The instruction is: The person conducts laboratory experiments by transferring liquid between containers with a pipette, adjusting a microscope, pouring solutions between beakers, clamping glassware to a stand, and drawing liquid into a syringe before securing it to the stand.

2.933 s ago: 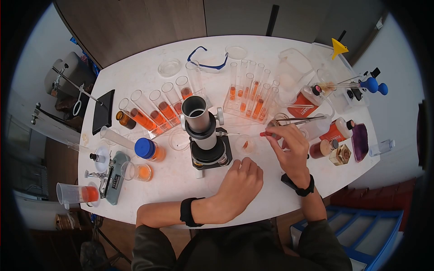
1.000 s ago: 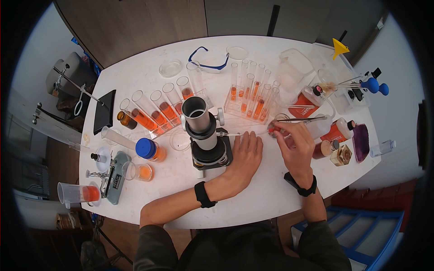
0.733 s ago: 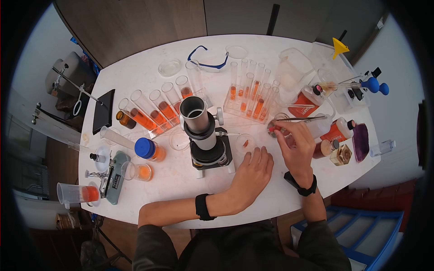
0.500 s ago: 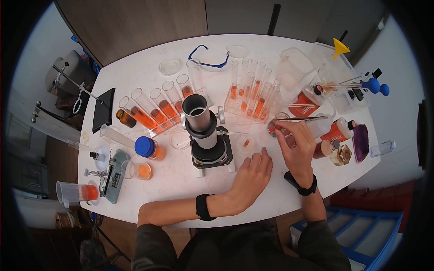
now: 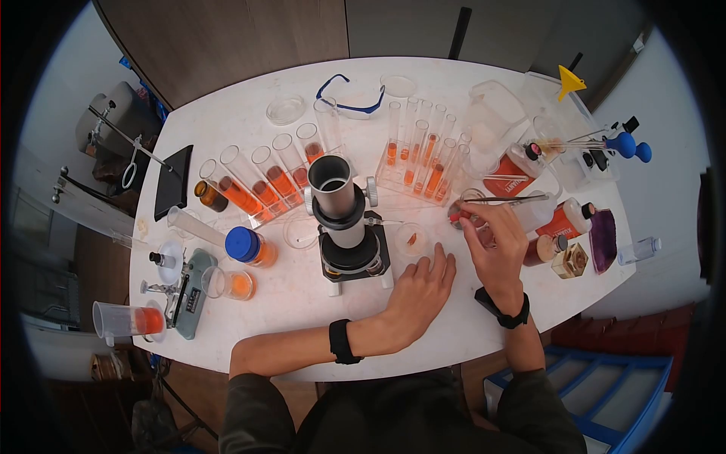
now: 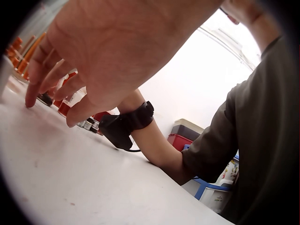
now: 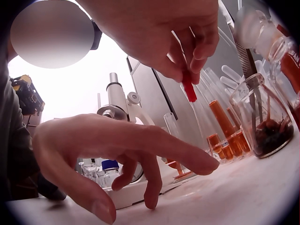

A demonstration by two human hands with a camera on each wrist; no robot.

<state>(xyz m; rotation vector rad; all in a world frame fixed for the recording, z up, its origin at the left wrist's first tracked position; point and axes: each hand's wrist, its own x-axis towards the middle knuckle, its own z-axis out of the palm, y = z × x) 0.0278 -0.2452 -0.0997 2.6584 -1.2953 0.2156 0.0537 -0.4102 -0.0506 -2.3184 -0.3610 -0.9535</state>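
Note:
My right hand [image 5: 495, 246] pinches the red bulb [image 7: 189, 89] of what looks like a slim dropper between thumb and fingers, bulb pointing down in the right wrist view. Beside those fingertips stands a small glass jar [image 7: 269, 133] of dark red threads, with metal tweezers [image 7: 247, 61] leaning in it. My left hand [image 5: 420, 299] hovers low over the white table, fingers spread and slightly bent, holding nothing. Just beyond its fingertips lies a petri dish [image 5: 401, 247] with a small reddish-brown piece [image 5: 412, 239] in it. The microscope [image 5: 344, 219] stands left of the dish.
Test tube racks [image 5: 412, 185] with orange liquid stand behind the hands. Reagent bottles [image 5: 567, 218] crowd the right side. A blue-capped jar [image 5: 243, 247], a beaker [image 5: 215, 284] and a balance [image 5: 193, 295] occupy the left. Safety glasses [image 5: 355, 110] lie at the back.
The left hand went forward over the petri dish, then drew back and right, uncovering the dish, its fingers spreading. The right hand shifted slightly right with the red bulb, then stayed beside the jar.

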